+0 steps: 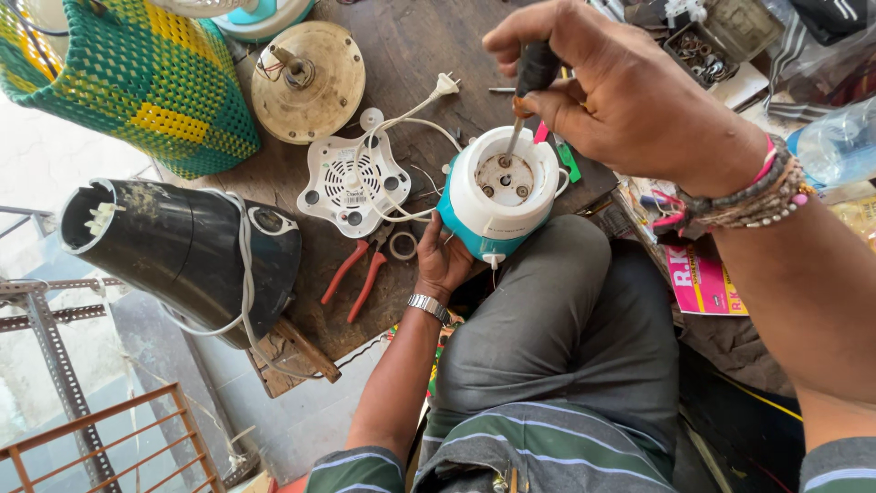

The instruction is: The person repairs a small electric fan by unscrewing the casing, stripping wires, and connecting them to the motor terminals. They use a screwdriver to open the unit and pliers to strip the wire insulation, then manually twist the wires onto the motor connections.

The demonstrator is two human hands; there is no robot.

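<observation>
Appliance base: a white and teal appliance base (500, 196) is held upside down at the near edge of the bench (411, 46), resting against the person's knee; its round underside with screw holes faces up.
Screwdriver: a screwdriver (529, 87) with a dark handle is held upright, its metal tip set into the underside of the appliance base.
Right hand: the right hand (611, 91) is above the base, its fingers (525, 36) closed around the screwdriver handle; bead bracelets are worn at the wrist.
Left hand: the left hand (443, 260) is pressed against the near left side of the base, fingers curled on its teal wall; a metal watch is worn at the wrist.
White cover: a white vented cover (351, 183) with a white cord and plug lies just left of the base.
Pliers: red-handled pliers (356, 274) lie near the left hand, on the bench.
Tape ring: a small ring of tape (402, 245) lies between the pliers and the base.
Black housing: a large black housing (182, 246) lies on its side at the left, a white cord draped over it.
Metal disc: a round metal disc (307, 80) lies farther back.
Basket: a green and yellow woven basket (137, 73) stands at the far left.
</observation>
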